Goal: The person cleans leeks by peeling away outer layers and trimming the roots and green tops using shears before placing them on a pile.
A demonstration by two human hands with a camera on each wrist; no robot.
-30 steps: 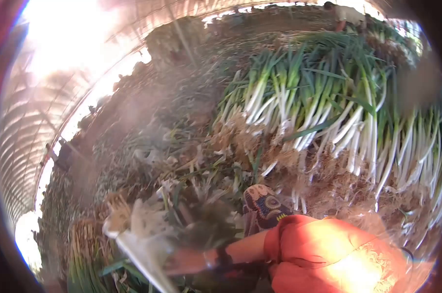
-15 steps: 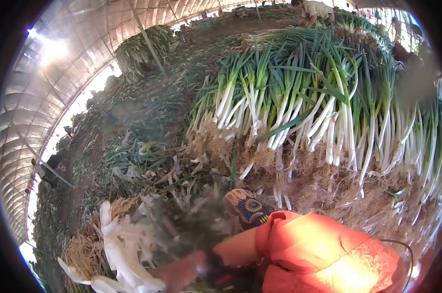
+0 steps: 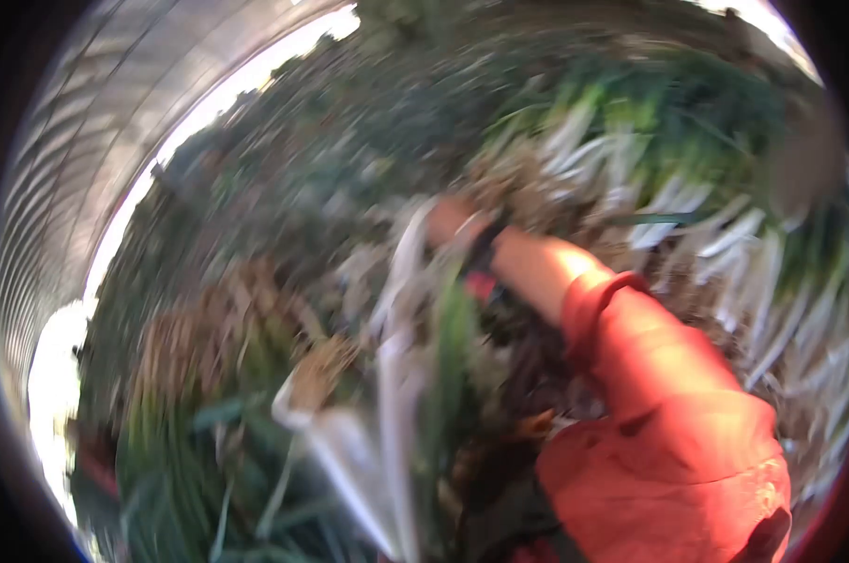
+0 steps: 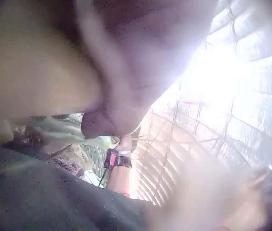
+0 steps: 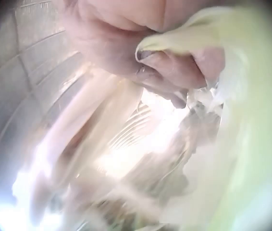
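Green onion bunch [image 3: 387, 441] low centre, badly blurred. Left hand [image 4: 117, 86] too close to lens, fingers: cannot tell. Right hand [image 3: 451, 221] above bunch, fingers [image 5: 174, 72] clamped on pale leaf [image 5: 251, 106]. Onion pile [image 3: 725, 235] far right.

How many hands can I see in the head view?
1: the right hand at the upper middle, gripping a pale leaf. The left hand may be hidden in the blur.

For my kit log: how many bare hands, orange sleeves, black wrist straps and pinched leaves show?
Bare hands: 2, right hand and left hand.
Orange fabric sleeve: 1.
Black wrist strap: 1.
Pale green leaf, pinched by the right hand: 1.
Total: 5.
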